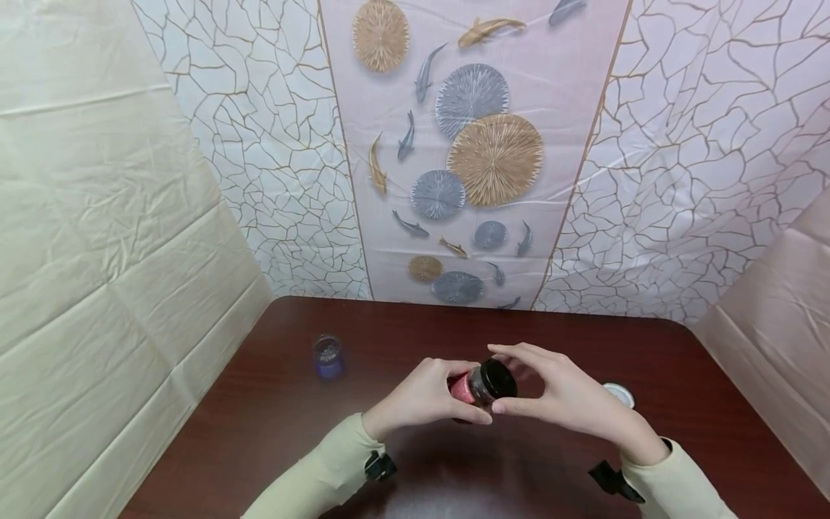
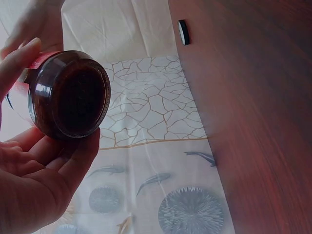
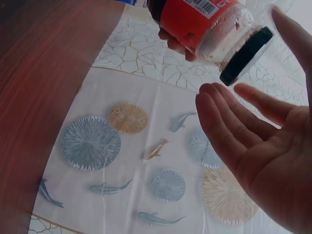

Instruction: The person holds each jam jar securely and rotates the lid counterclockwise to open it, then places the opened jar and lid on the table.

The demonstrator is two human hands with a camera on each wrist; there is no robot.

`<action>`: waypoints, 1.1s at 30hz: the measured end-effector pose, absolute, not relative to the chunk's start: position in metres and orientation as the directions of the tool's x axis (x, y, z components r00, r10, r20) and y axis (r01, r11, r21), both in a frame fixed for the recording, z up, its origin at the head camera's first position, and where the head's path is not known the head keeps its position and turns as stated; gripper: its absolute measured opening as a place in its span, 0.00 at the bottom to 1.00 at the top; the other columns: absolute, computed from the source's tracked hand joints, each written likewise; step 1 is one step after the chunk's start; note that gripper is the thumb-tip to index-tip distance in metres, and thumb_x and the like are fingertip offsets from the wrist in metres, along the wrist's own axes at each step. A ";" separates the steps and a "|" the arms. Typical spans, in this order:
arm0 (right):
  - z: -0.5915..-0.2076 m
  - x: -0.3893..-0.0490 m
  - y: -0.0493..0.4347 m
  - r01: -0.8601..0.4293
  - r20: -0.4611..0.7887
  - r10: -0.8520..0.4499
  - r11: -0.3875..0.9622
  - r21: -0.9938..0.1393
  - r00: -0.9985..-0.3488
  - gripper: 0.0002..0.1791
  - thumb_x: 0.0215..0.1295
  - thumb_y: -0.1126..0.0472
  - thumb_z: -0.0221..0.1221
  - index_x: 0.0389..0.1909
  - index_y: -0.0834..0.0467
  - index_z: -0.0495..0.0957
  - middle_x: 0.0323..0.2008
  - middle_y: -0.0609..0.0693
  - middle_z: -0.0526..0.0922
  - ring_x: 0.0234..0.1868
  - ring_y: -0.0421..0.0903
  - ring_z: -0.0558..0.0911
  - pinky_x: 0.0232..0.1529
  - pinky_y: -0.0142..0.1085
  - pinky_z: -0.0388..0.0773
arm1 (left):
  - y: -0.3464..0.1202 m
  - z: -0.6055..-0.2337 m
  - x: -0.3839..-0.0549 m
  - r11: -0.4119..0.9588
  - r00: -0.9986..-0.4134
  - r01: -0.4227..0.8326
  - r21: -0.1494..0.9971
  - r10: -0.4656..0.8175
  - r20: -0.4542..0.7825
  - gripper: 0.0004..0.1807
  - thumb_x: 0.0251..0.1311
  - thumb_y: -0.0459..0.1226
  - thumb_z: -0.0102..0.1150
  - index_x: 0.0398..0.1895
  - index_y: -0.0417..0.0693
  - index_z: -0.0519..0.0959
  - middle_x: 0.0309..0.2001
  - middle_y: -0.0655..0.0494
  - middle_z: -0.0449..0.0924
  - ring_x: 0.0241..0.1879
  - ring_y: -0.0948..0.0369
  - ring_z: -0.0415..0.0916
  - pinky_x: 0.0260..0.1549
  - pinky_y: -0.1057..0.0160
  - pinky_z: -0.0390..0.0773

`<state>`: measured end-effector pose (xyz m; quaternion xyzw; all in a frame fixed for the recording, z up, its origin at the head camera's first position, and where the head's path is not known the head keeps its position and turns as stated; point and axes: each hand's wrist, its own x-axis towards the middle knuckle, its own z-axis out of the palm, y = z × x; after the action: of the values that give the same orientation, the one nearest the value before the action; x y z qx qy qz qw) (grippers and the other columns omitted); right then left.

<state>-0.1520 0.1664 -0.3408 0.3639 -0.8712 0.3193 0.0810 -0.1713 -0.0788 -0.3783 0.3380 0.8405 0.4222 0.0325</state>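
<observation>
A glass jar [image 1: 478,387] with a red label and a black lid [image 1: 499,378] is held tilted above the table, its lid end toward the right. My left hand [image 1: 428,393] grips it round the label, thumb on the near side. In the left wrist view the dark round base of the jar [image 2: 80,97] faces the camera, with the left hand [image 2: 39,180] curled round it. Fingers spread, my right hand [image 1: 558,389] is beside the lid. The right wrist view shows a gap between the right hand [image 3: 263,136] and the dark lid [image 3: 246,56].
A small glass jar [image 1: 328,358] with a blue lower part stands at the back left of the dark wooden table [image 1: 389,324]. Behind my right wrist lies a white round lid [image 1: 619,394], partly hidden. Patterned cloth [image 1: 292,144] hangs behind the table.
</observation>
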 end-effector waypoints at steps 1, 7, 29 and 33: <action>-0.340 -0.152 0.165 -0.677 0.372 -0.571 0.540 -0.501 -0.731 0.34 0.57 0.41 0.71 0.64 0.47 0.75 0.46 0.34 0.80 0.44 0.34 0.81 0.43 0.36 0.80 | -0.079 -0.378 -0.172 0.412 -0.768 0.542 0.732 0.597 0.233 0.20 0.46 0.52 0.80 0.41 0.66 0.81 0.28 0.74 0.80 0.27 0.72 0.74 0.27 0.71 0.75; -0.338 -0.151 0.159 -0.639 0.374 -0.521 0.578 -0.507 -0.767 0.25 0.59 0.40 0.70 0.53 0.46 0.80 0.37 0.36 0.80 0.38 0.35 0.80 0.36 0.34 0.78 | -0.078 -0.377 -0.174 0.414 -0.760 0.562 0.716 0.601 0.249 0.21 0.46 0.53 0.80 0.42 0.66 0.81 0.29 0.74 0.80 0.28 0.72 0.74 0.27 0.71 0.75; -0.338 -0.152 0.163 -0.688 0.375 -0.579 0.570 -0.450 -0.725 0.30 0.63 0.42 0.68 0.63 0.48 0.76 0.45 0.34 0.79 0.44 0.32 0.80 0.42 0.35 0.79 | -0.078 -0.379 -0.175 0.422 -0.749 0.571 0.704 0.620 0.236 0.22 0.46 0.53 0.80 0.43 0.62 0.82 0.29 0.74 0.79 0.28 0.74 0.74 0.28 0.72 0.75; -0.338 -0.153 0.160 -0.660 0.358 -0.557 0.582 -0.476 -0.749 0.26 0.62 0.40 0.68 0.58 0.46 0.79 0.38 0.34 0.79 0.37 0.33 0.79 0.36 0.32 0.77 | -0.078 -0.379 -0.176 0.412 -0.743 0.576 0.706 0.625 0.241 0.22 0.46 0.54 0.79 0.43 0.63 0.81 0.29 0.75 0.80 0.28 0.74 0.74 0.28 0.72 0.75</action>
<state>-0.1525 0.1605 -0.3379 0.3437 -0.8852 0.3017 0.0849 -0.1759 -0.0776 -0.3786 0.3575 0.8398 0.4076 0.0297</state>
